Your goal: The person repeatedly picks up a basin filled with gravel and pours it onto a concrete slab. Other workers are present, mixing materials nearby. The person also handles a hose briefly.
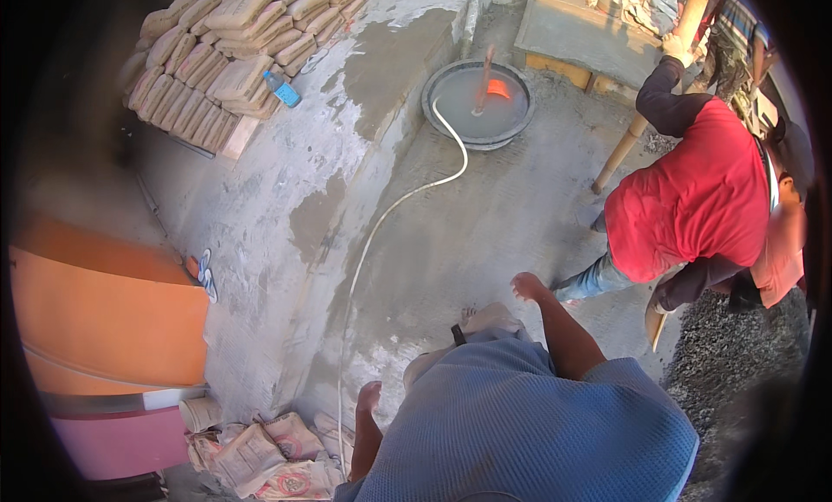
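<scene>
My left hand (369,396) hangs beside my body, near the white hose (362,259) on the ground. It looks loosely open, and I see nothing in it. Out in front of my blue shirt, my right hand (526,285) has loosely bent fingers, also open and holding nothing visible. The hose runs ahead over the wet concrete floor into a round black tub (431,103) of grey, cloudy water. An orange object (498,88) and an upright stick (484,81) stand out of the water.
At right a co-worker in a red shirt (685,190) bends beside a wooden pole (626,148), near gravel (737,355). Stacked sacks (247,9) and a blue-labelled bottle (282,89) are far left. Nearer are an orange panel (104,316), slippers (206,275) and crumpled sacks (251,454).
</scene>
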